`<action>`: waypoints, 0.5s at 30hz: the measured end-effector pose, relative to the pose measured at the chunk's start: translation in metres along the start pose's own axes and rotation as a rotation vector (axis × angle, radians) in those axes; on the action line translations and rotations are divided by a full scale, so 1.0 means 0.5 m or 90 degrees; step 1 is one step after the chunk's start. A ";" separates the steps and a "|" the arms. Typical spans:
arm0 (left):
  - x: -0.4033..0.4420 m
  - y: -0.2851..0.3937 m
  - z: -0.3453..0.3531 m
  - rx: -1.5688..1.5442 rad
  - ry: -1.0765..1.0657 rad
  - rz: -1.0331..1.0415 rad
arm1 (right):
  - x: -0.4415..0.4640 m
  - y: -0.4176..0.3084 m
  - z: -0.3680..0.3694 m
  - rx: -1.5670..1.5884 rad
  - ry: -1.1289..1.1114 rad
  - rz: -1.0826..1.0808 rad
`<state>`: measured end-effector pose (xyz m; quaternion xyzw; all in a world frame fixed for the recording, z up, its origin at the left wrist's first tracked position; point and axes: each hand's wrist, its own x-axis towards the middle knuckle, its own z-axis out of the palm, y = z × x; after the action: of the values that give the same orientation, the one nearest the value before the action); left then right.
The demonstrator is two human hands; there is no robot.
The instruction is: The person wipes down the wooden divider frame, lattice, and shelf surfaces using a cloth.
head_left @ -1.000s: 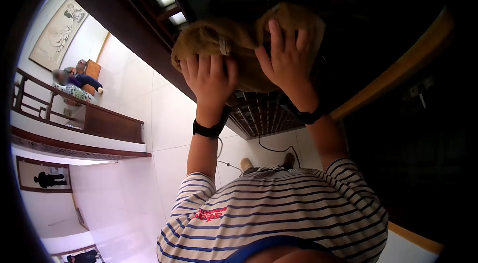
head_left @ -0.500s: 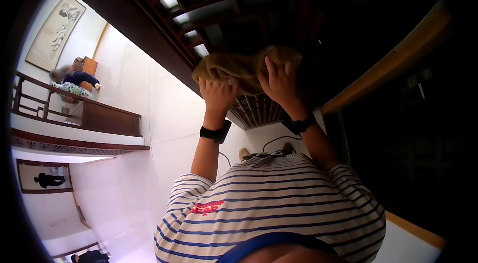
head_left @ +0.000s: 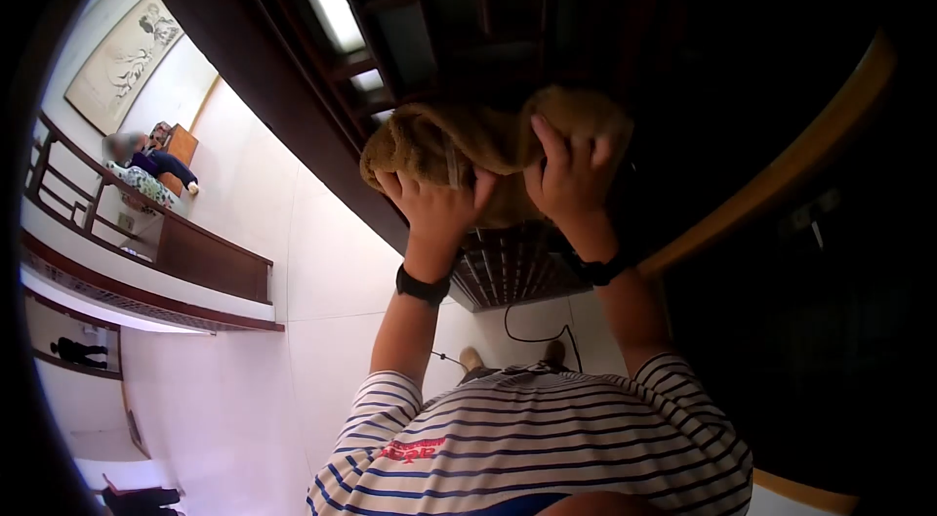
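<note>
A brown fluffy cloth (head_left: 488, 140) lies bunched against a dark wooden lattice panel (head_left: 498, 267). My left hand (head_left: 434, 208) grips the near left part of the cloth, its fingertips sunk into the folds beside a pale tag. On the right part of the cloth rests my right hand (head_left: 574, 174), fingers curled over it and pressing it. Both hands touch the same cloth, a short gap apart. A black band circles each wrist.
Black cables (head_left: 537, 338) run over the pale tiled floor (head_left: 337, 262) near my feet. A yellowish wooden edge (head_left: 781, 165) slants at the right. At the far left are a low wooden partition (head_left: 210, 257), a seated person (head_left: 161, 165) and a wall picture (head_left: 127, 62).
Both hands and the cloth first came nearer to my body, then moved slightly outward again with the hands a little wider apart. The view has shifted slightly.
</note>
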<state>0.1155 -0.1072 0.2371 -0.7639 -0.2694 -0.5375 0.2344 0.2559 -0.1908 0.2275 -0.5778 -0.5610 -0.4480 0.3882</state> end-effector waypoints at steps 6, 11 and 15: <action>-0.022 -0.004 0.028 0.021 0.035 0.012 | -0.072 -0.020 0.031 -0.057 -0.013 0.080; -0.006 0.009 -0.003 -0.072 -0.037 -0.046 | -0.156 0.013 0.040 -0.041 -0.117 0.068; -0.020 0.009 0.012 -0.045 -0.033 -0.040 | -0.175 0.017 0.053 -0.052 0.018 0.016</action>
<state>0.1200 -0.1084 0.2253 -0.7767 -0.2797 -0.5337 0.1833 0.2692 -0.1926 0.1367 -0.5941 -0.5290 -0.4739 0.3777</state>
